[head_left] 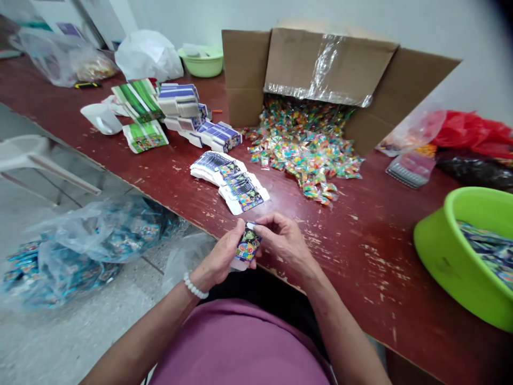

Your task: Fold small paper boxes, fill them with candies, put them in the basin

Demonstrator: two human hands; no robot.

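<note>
Close to my body, at the table's front edge, my left hand (224, 250) is wrapped round a small printed candy box (248, 242) in dark purple with colourful pictures. Its lower end shows a white flap. My right hand (282, 239) pinches the top end of the same box between thumb and fingers; the thumb covers part of that end. Just beyond my hands lies a fanned row of flat, unfolded boxes (240, 187) with the same print. Farther off, small wrapped candies (308, 155) spill out of a cardboard box (332, 67) lying open on its side.
Banded stacks of purple cartons (220, 136) and green cartons (144, 136) lie at left, beside a white mug (101, 118). A green basin (449, 256) with packed items stands at right. Plastic bags of blue packets (72, 262) rest on the floor near a white stool (28, 152).
</note>
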